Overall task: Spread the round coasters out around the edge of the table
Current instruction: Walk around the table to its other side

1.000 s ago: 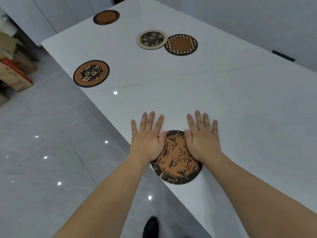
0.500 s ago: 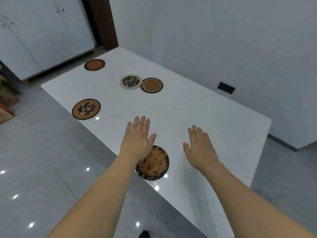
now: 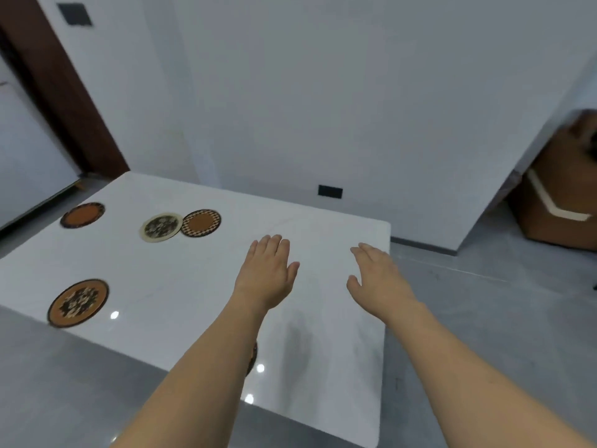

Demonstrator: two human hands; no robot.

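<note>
Coasters [image 3: 160,227] well left of fingers [image 3: 270,244]

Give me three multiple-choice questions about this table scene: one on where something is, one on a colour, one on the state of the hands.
1. What does the cream-rimmed coaster touch?
A. the checkered coaster
B. the left hand
C. nothing

2. What colour is the table?
A. black
B. white
C. green

3. What are the hands holding?
A. one coaster each
B. a stacked pair
C. nothing

Answers: 1 A, their rims meet near the table's far side. 2 B, the top is pale marble-like white. 3 C, left and right hand are open and flat, fingers extended.
</note>
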